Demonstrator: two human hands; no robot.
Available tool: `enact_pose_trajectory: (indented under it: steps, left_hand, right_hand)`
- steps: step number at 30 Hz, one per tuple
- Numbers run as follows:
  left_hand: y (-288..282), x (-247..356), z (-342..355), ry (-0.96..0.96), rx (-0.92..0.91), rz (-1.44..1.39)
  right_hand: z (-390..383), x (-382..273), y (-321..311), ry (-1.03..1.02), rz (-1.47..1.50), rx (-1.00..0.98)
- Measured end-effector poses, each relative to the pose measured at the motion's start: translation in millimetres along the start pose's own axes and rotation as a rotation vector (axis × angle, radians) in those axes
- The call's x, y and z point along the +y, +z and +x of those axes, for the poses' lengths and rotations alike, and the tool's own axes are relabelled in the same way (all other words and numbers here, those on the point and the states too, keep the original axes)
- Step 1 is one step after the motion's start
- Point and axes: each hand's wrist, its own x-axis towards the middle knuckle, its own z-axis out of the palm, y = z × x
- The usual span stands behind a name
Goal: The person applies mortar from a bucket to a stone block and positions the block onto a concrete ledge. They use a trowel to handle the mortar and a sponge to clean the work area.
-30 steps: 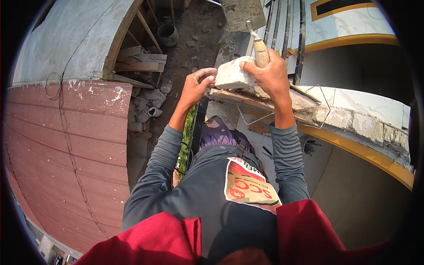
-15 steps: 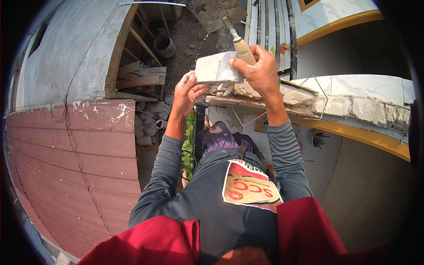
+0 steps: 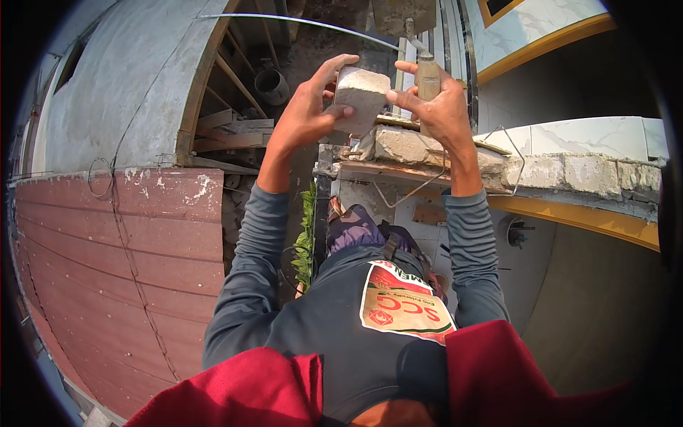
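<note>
A pale, rough block (image 3: 361, 99) is held up above a ledge of rough masonry (image 3: 408, 146). My left hand (image 3: 313, 107) grips it from the left, thumb on the near face and forefinger over the top. My right hand (image 3: 445, 114) is closed on the wooden handle of a trowel (image 3: 428, 77), whose metal neck points away from me, and its thumb touches the block's right side.
At left are a red corrugated sheet (image 3: 114, 249), grey wall (image 3: 121, 85), stacked boards (image 3: 231, 139) and bucket (image 3: 270, 87). Foliage (image 3: 304, 242) runs below my left arm. A bent wire (image 3: 516, 164), white tiles (image 3: 590, 135) and yellow trim (image 3: 590, 219) are at right.
The block has turned from lying lengthwise to standing more upright. My left hand has risen, its forefinger now over the top. The trowel in my right hand has shifted rightward and points straighter away.
</note>
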Motion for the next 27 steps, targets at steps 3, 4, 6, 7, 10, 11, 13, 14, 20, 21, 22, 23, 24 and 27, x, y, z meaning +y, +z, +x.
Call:
enact_pose_trajectory:
  steps: [3,4,6,7,10,11,13,14,20,21,22,23,24,27]
  left_hand:
    - [1,5,9,0.002,-0.049,0.037]
    - [-1,3,8,0.014,-0.031,-0.005]
    - [-11,-12,11,0.028,-0.061,-0.008]
    - [-12,-18,11,0.038,-0.09,-0.02]
    - [-9,-30,9,-0.053,-0.109,-0.323]
    - [-8,-34,7,-0.058,-0.107,-0.327]
    - [-7,-43,0,-0.075,-0.102,-0.285]
    - [-6,-50,-5,-0.084,-0.095,-0.29]
    - [9,-97,-42,-0.391,0.138,-0.367]
    - [14,-104,-52,-0.435,0.126,-0.377]
    - [19,-106,-59,-0.489,0.124,-0.452]
    - [24,-108,-65,-0.535,0.136,-0.524]
    - [30,-108,-69,-0.581,0.146,-0.598]
    - [40,-118,-78,-0.587,0.2,-0.704]
  right_hand:
    - [17,-13,-3,-0.137,-0.093,-0.154]
    - [17,-16,-2,-0.137,-0.091,-0.152]
    - [17,-22,1,-0.216,-0.257,-0.165]
    - [15,-26,3,-0.196,-0.269,-0.166]
    - [8,-18,12,-0.198,-0.273,-0.119]
    - [3,-14,15,-0.181,-0.217,-0.09]
    - [-7,-7,23,-0.155,-0.207,-0.051]
    - [-12,-4,27,-0.132,-0.197,-0.006]
    - [-38,6,38,-0.066,-0.245,0.077]
    - [-43,9,38,-0.036,-0.257,0.096]
    - [-45,14,38,-0.007,-0.271,0.116]
    - [-47,24,39,-0.057,-0.228,0.15]
    - [-49,30,37,-0.053,-0.228,0.139]
    - [-58,35,36,0.076,-0.264,0.154]
